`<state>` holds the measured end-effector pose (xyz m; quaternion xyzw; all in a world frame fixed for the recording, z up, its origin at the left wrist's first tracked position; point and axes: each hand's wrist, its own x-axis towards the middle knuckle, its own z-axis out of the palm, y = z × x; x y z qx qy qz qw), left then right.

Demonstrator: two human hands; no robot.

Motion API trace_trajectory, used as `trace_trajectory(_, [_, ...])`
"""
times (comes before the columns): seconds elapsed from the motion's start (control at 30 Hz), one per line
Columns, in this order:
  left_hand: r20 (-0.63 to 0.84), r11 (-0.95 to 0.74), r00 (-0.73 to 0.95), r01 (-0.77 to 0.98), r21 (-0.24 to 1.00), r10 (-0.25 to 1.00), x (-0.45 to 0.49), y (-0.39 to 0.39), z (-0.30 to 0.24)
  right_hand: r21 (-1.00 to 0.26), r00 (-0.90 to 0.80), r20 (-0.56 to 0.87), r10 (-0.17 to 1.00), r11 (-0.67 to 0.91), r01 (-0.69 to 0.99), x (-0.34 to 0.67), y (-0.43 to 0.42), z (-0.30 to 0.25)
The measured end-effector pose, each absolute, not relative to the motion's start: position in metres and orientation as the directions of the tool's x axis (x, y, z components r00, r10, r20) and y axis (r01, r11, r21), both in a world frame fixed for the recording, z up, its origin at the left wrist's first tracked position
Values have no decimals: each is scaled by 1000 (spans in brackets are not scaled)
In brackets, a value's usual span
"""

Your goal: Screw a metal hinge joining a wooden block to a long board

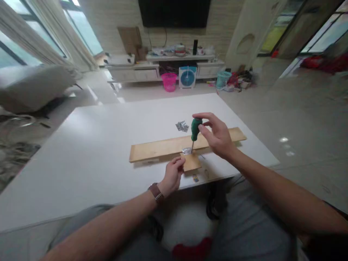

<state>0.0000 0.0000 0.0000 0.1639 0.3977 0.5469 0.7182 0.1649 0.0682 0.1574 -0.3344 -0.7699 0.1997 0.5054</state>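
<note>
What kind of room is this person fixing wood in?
Most likely a living room at home: a dark TV hangs above a low white cabinet, and a soft grey seat sits by the curtained windows. The right hand holds a green screwdriver; the left hand steadies a small wood block.

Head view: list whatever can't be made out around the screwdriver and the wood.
- Head view: the screwdriver tip at the hinge is too small and blurred; no screw is discernible.
- Head view: the left hand covers the left edge of the small wooden block.
- Head view: the loose metal pieces behind the long board are too small to count.
</note>
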Motion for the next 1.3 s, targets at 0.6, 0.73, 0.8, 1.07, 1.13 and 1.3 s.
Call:
trace_trajectory(0.6, [-398,353,86,-651,672,914,-1,1,-2,-651,-263,659,704,710,269,163,69,155])
trace_trajectory(0.73, [-408,365,92,-651,666,908,-1,1,-3,-655,-265,655,707,707,268,163,69,154])
trace_trajectory(0.8, [-407,364,91,-649,668,909,0,1,-3,-627,-260,676,689,724,289,163,70,154])
trace_trajectory(1.07, [-397,358,90,-640,680,913,0,1,-1,-623,-282,673,683,730,281,163,69,157])
trace_trajectory(1.13, [-395,359,91,-638,681,914,0,1,-1,-641,-300,650,698,716,276,163,68,156])
trace_trajectory(1.3, [-400,359,87,-640,679,912,0,0,-1,-654,-280,646,710,704,276,164,69,152])
